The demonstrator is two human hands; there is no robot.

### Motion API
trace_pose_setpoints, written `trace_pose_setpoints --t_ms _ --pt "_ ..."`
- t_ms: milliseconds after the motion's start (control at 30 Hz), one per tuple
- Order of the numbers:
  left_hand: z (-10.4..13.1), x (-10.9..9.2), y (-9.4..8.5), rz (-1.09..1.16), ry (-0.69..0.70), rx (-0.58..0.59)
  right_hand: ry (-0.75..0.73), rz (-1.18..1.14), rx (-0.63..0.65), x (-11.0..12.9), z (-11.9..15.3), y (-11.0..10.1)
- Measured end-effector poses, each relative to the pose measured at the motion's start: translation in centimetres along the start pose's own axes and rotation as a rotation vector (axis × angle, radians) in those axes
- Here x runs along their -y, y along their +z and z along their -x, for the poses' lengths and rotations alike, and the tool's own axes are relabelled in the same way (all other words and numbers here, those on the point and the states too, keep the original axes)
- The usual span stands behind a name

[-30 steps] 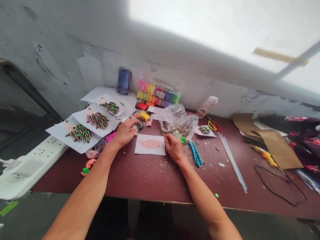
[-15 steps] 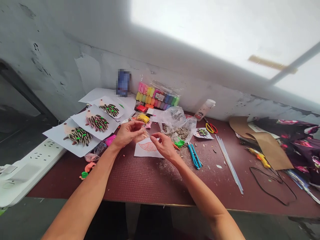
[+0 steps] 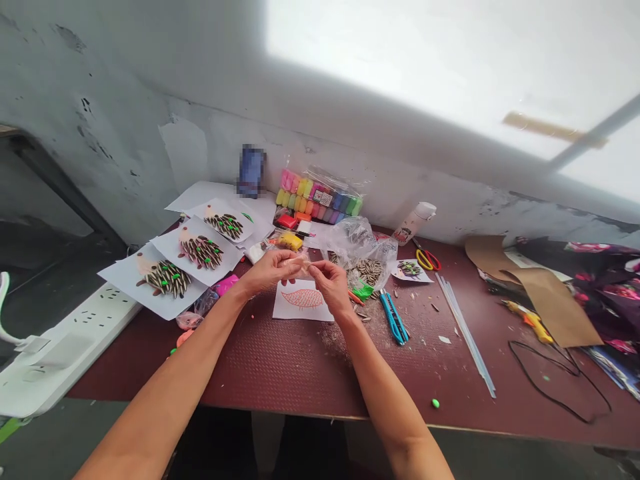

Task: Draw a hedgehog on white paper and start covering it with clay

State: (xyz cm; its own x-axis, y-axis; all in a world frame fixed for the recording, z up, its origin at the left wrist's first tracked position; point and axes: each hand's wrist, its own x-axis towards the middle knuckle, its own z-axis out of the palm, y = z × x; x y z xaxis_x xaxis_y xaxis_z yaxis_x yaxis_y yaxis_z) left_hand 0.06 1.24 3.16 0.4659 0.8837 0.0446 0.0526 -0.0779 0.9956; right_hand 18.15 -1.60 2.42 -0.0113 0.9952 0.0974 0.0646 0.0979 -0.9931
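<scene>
With fingers of left hand and right hand pinched close, likely for firm grip, holds clear wrapper above hedgehog drawing.

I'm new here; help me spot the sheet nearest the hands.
On the dark red table, find the left hand and right hand. Below them lies a white paper sheet. Unlike the seed-covered white sheets at left, it shows an orange-red line drawing.

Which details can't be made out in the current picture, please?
- Head view, small packet: contents, covered by the left hand and right hand.
- Head view, paper: top edge, partly behind hands.
- Head view, blue object: details, pixelated.
- Head view, flowered cloth: cut by right edge.
</scene>
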Motion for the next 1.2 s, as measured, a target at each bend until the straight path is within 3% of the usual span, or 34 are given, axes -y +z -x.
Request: trace_pose_setpoints --t_ms 133,333,533,733,933,1200 --pt "-0.2 0.7 0.1 0.047 -0.001 0.073 0.092 -0.024 0.043 -0.1 0.3 -0.6" --pt "0.0 1.9 0.1 0.103 -0.007 0.067 0.136 -0.008 0.106 -0.2 0.3 -0.8" --pt "0.4 1.8 0.4 0.138 -0.100 0.013 0.125 0.007 0.133 0.2 0.4 -0.7" --pt "0.9 1.4 0.3 0.172 -0.097 0.068 0.157 -0.009 0.196 0.5 0.8 -0.8" --pt "1.0 1.1 0.6 0.181 -0.108 0.071 0.137 0.028 0.135 -0.1 0.7 -0.6" --pt "1.1 1.2 0.5 0.171 -0.104 0.049 -0.011 0.202 0.074 -0.6 0.8 -0.5"
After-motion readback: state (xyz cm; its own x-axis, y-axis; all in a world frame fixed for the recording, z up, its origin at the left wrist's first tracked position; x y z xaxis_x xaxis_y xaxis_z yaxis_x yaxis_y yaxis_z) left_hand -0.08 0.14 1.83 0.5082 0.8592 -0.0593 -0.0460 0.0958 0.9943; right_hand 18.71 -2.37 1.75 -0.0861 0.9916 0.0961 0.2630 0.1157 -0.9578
